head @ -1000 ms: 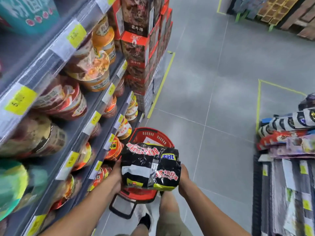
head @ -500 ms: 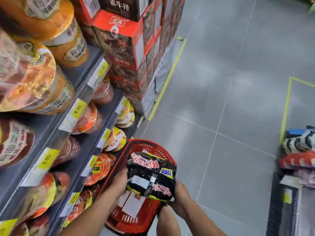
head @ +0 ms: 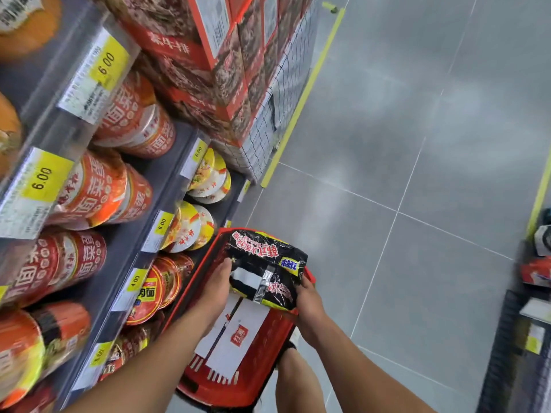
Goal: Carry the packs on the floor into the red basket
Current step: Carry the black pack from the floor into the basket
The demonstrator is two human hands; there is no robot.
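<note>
A black multipack of noodles [head: 265, 263] with red lettering hangs over the far half of the red basket [head: 268, 347], which stands on the floor beside the shelves. My left hand [head: 216, 289] holds the pack's left side. My right hand [head: 308, 302] grips its near right corner. White flat packs [head: 238, 332] with a red logo lie inside the basket, under the black pack.
Shelves of cup noodles [head: 98, 192] with yellow price tags run along the left. Stacked red boxes [head: 214, 55] in a wire cage stand beyond them. Grey tiled floor [head: 417, 174] with yellow tape lines lies to the right. Another goods rack [head: 533, 293] is at the far right edge.
The pack has come down from chest height to just over the basket, both hands still on it. My view has tipped downward and closer to the shelves.
</note>
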